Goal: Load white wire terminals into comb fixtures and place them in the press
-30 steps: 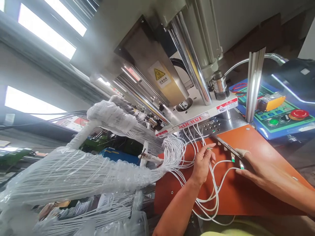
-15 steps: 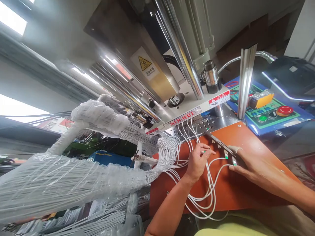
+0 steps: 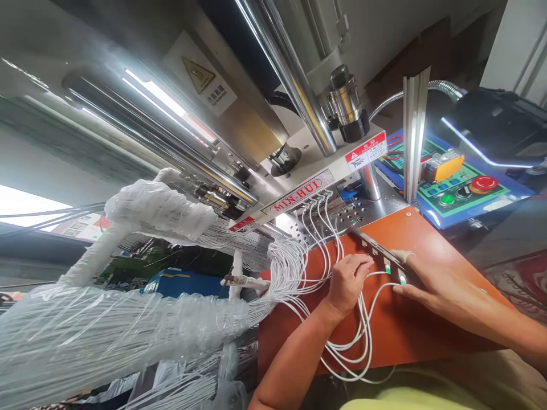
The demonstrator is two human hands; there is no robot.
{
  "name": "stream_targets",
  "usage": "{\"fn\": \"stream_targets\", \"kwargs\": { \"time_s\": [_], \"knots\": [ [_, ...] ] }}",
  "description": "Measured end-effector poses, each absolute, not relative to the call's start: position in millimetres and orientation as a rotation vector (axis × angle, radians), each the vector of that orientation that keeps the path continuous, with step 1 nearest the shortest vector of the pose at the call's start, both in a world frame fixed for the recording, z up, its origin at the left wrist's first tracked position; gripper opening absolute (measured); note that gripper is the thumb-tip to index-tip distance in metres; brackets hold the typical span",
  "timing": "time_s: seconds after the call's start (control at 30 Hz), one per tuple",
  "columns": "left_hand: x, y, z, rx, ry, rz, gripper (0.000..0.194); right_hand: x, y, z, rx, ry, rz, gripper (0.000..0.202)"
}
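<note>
My left hand point(image 3: 348, 280) is closed in a pinch above the orange board point(image 3: 401, 336), beside the white cables point(image 3: 366, 336); what lies between its fingertips is hidden. My right hand point(image 3: 427, 282) grips the lower end of a dark metal strip fixture point(image 3: 380, 245) lying slantwise on the board. Two green-and-white connectors, one upper point(image 3: 388, 267) and one lower point(image 3: 402, 279), sit along the strip with cables running left. The right thumb rests by the lower one. Several more cable ends stand in the press under the MIN-HUI plate point(image 3: 303, 195).
A thick bundle of white cables point(image 3: 286, 265), partly wrapped in plastic point(image 3: 128, 324), hangs at the left. Chrome press columns point(image 3: 299, 85) rise overhead. A blue control panel point(image 3: 474, 188) with a red button stands at the right, behind a metal upright point(image 3: 414, 136).
The view has shifted, bringing the press closer. My left hand's fingers have drawn together, and the small green connector at its fingertips no longer shows. My right hand stays on the strip.
</note>
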State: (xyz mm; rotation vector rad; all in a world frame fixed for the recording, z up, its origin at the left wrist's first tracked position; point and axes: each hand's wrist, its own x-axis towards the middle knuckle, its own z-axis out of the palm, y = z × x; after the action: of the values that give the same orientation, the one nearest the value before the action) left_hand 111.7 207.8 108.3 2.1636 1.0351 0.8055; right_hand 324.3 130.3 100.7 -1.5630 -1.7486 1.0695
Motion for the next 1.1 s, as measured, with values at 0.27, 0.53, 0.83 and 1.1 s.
{"fn": "stream_targets", "kwargs": {
  "time_s": [0.27, 0.53, 0.83, 1.1],
  "knots": [
    [113, 211, 106, 2.264, 0.889, 0.79, 0.016, 325, 131, 100, -1.524, -1.743, 1.072, 0.053],
    [116, 213, 98, 2.315, 0.942, 0.781, 0.02, 324, 131, 103, -1.604, -1.782, 1.048, 0.048],
    [118, 217, 103, 1.585, 1.072, 0.707, 0.04, 321, 127, 95, -1.665, -1.766, 0.961, 0.053],
    [103, 206, 103, 1.384, 1.195, 0.77, 0.028, 325, 128, 96, -1.625, -1.779, 1.022, 0.058]
  ]
}}
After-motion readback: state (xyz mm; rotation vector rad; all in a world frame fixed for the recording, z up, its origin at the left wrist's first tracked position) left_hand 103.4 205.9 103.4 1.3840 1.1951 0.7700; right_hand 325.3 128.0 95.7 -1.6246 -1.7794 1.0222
